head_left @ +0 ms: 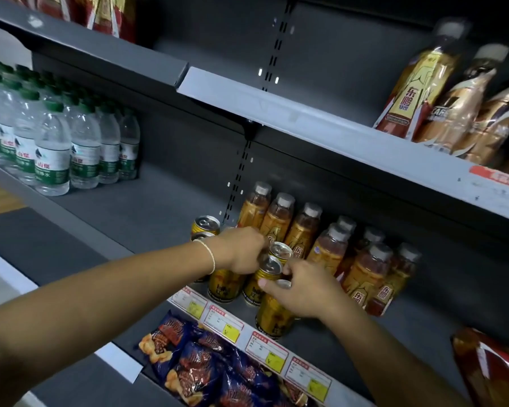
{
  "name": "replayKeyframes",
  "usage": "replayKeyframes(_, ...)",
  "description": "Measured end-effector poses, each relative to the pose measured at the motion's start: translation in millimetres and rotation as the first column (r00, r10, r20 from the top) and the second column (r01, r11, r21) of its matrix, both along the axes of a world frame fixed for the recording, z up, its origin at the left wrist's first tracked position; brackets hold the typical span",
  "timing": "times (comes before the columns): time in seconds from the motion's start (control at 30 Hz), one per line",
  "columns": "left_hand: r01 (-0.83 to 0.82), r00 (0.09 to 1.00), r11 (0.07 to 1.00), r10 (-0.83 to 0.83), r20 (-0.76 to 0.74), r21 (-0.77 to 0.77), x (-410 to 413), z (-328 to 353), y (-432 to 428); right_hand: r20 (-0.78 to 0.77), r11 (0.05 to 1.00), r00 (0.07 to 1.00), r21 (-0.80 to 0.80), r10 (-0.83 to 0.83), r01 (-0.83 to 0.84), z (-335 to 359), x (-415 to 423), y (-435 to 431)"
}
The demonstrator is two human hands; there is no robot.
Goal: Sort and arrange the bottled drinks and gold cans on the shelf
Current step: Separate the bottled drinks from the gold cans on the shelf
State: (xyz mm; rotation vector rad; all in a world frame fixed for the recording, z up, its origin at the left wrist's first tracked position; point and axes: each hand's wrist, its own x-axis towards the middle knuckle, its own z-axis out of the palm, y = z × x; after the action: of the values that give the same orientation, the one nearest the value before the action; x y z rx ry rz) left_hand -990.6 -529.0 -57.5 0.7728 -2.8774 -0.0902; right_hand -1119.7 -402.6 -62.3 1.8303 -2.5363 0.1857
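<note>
Dim; light from above and in front. Dark grey metal back panel (350, 54) near black. Glare on silver lids of gold metal cans (272, 264). Tall amber plastic bottles (417, 92), upper right, blurred. Frame edges show wide-angle stretch.

The gold cans (272, 321) have silver tops. At their two o'clock, amber bottles (362, 277) wear grey caps and orange labels. At ten o'clock, clear water bottles (53, 154), green caps, green-white labels. At six, dark-blue snack bags (194, 362) printed red.
</note>
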Motion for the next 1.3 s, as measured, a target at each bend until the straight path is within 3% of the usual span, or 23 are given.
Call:
replayKeyframes(0.2,-0.099,0.990,0.989,0.110,0.093,-0.107,12.2,-16.4,19.6,-0.037,0.999,0.999,0.034,0.005,-0.004,-14.2,16.5,13.3)
replayKeyframes(0.37,-0.138,0.960,0.982,0.165,0.225,-0.127,21.8,-21.3,34.0,0.005,0.998,1.000,-0.070,-0.012,0.012,-24.4,20.9,18.5)
replayKeyframes(0.7,-0.221,0.966,0.936,0.248,0.069,-0.273,30.1,-2.9,77.7,0.080,0.928,0.991,-0.366,0.110,-0.073,-13.1,-9.3,73.9)
replayKeyframes(0.93,-0.071,0.988,0.991,0.055,-0.142,-0.113,-12.8,37.0,158.6,0.074,0.926,0.997,-0.376,-0.012,0.039,8.0,-65.9,160.8)
replayKeyframes(1.13,0.149,0.980,0.988,-0.153,-0.123,-0.040,-94.4,36.0,250.2,0.149,0.923,0.970,-0.307,-0.193,0.231,14.9,-115.9,271.0)
replayKeyframes(1.3,0.328,0.944,0.941,-0.329,-0.005,0.079,-171.8,42.7,335.1,0.197,0.882,0.913,-0.249,-0.358,0.400,18.6,-152.2,382.5)
